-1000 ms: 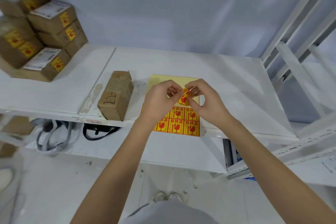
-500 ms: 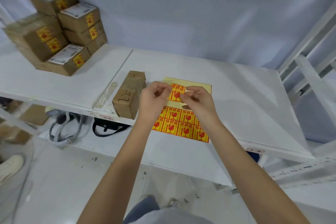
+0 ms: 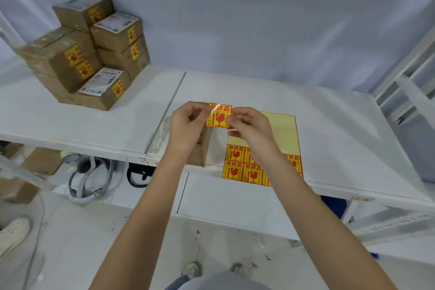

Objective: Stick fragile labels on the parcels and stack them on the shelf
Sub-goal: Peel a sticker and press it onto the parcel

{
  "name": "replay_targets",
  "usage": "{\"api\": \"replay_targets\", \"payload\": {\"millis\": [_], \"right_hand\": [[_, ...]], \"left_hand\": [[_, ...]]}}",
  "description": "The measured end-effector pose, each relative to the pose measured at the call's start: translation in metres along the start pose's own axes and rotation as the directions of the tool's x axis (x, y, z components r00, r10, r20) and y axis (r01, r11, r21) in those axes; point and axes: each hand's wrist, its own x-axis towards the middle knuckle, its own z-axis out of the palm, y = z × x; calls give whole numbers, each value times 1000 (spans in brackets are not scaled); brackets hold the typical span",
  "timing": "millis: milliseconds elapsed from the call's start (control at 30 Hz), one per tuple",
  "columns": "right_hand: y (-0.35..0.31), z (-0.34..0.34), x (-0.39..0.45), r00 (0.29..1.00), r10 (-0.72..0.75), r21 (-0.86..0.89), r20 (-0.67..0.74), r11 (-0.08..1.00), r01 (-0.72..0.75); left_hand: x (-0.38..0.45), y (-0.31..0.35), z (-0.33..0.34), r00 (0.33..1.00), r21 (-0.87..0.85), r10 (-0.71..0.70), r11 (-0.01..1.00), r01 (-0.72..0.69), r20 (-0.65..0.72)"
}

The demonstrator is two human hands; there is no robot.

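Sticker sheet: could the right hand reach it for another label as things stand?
Probably yes, once freed. The right hand hovers just above the sticker sheet with nothing between them, but it pinches the peeled label together with the left hand.

I stand in a parcel storeroom: labelled cartons (image 3: pixel 94 54) stacked far left of my hands, white metal shelving (image 3: pixel 329 125) beneath them.

Yellow fragile label (image 3: pixel 218 116) w/ red glass symbol & red border betw. both hands, pale yellow backing sheet (image 3: pixel 283 129) right of hands, brown parcel (image 3: pixel 200 148) under left hand (image 3: pixel 186 129), white shelf (image 3: pixel 94 122)
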Motion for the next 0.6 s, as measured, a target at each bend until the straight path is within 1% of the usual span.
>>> {"api": "replay_targets", "payload": {"millis": [133, 267, 433, 600], "right_hand": [[-4, 26, 6, 997, 8, -17, -81, 1000, -10], [-6, 46, 7, 988, 33, -87, -153, 995, -47], [-5, 61, 3, 974, 50, -100, -221, 992, -74], [-9, 70, 4, 959, 39, -157, -281, 984, -86]], "left_hand": [[20, -5, -19, 999, 32, -6, 999, 5, 48], [32, -9, -34, 994, 74, 6, 997, -14, 107], [44, -20, -51, 981, 79, -33, 997, 18, 194], [52, -22, -53, 970, 92, -44, 995, 23, 239]]}}
